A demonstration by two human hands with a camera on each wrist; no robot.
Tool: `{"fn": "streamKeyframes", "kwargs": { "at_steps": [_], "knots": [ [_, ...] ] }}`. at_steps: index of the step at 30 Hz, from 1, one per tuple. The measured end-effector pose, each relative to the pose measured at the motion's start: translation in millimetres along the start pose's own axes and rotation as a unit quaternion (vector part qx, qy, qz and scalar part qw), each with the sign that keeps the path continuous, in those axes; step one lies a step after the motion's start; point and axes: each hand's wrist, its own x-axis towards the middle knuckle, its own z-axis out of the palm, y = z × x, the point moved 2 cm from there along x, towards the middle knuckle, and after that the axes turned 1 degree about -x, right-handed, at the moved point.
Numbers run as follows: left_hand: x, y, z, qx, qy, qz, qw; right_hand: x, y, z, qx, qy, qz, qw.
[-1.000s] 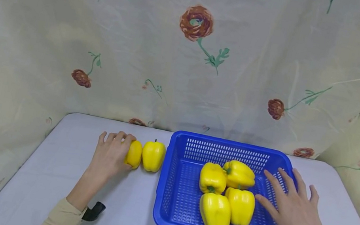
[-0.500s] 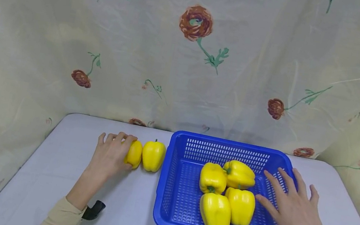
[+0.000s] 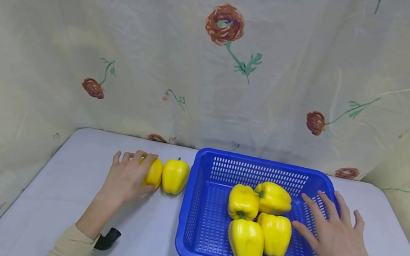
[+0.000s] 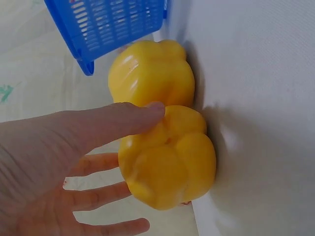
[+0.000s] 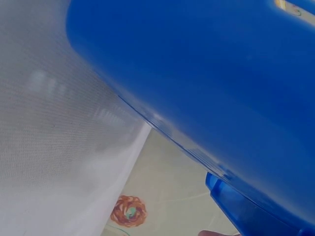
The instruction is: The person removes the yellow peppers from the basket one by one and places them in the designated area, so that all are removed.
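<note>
On the pale worktop [image 3: 152,238], just left of the blue basket [image 3: 191,208], two glossy yellow bell peppers stand side by side and touching. The left hand [image 3: 126,176] lies over the outer pepper [image 3: 155,173], thumb across its top and fingers curled round its far side, so the grip is grasping that pepper; the second pepper [image 3: 175,176] stands free between it and the basket wall. The right hand [image 3: 333,240] rests flat on the basket's right rim, fingers spread and straight, its grip released, just beside four more yellow peppers [image 3: 258,222] clustered inside.
</note>
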Motion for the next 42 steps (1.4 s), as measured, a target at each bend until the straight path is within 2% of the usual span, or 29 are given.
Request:
{"fn": "streamKeyframes", "kwargs": {
  "at_steps": [12, 16, 21, 27, 32, 35, 42],
  "knots": [
    [-1.0, 3.8, -7.5, 0.004, -0.022, -0.014, 0.9997, 1, -1, -2, -0.011, -0.003, -0.001, 1.0],
    [-6.5, 12.1, -14.1, 0.019, -0.016, -0.007, 0.9997, 0, -2, -2, -0.012, -0.006, -0.002, 1.0],
    [-13.0, 28.0, -19.3, 0.039, 0.009, 0.013, 0.9991, -1, -1, -1, -0.009, -0.009, 0.001, 1.0],
    [-23.1, 52.3, -24.4, 0.037, 0.084, 0.065, 0.9937, -1, -1, 0, -0.007, -0.008, 0.003, 1.0],
    [-31.8, 76.1, -28.1, 0.031, 0.122, 0.106, 0.9863, -1, -1, -1, -0.007, -0.002, 0.001, 1.0],
    [-36.0, 89.7, -30.3, 0.025, 0.117, 0.119, 0.9856, -1, -1, -1, -0.007, -0.003, 0.001, 1.0],
    [-43.3, 119.0, -29.0, 0.007, 0.076, 0.15, 0.9858, 0, -1, -1, -0.004, -0.001, 0.001, 1.0]
  ]
}}
